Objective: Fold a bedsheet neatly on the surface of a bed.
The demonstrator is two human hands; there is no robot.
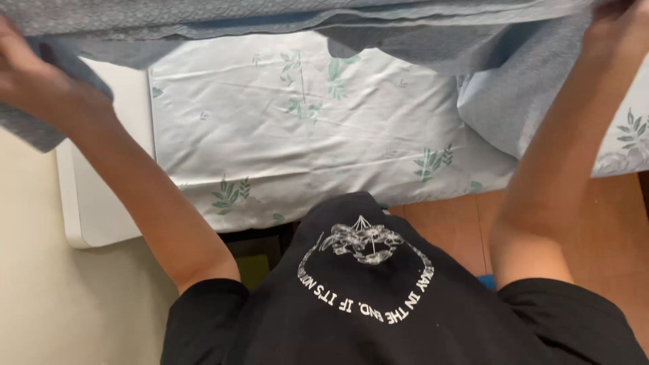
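Observation:
Both my arms reach forward and up over a bed. My left hand (30, 81) grips the left edge of a grey-blue patterned sheet (304, 17), bunched around its fingers at the upper left. My right hand (618, 30) holds the same sheet at the upper right, where the cloth hangs down in folds (500, 101). The sheet is stretched across the top of the view between the two hands. Below it lies a pale bed cover (291, 135) printed with green leaves.
A white bed frame or board (101, 203) stands at the left of the mattress against a cream wall (61, 304). Reddish-brown floor tiles (608, 230) show at the right. My black printed T-shirt (378, 304) fills the bottom of the view.

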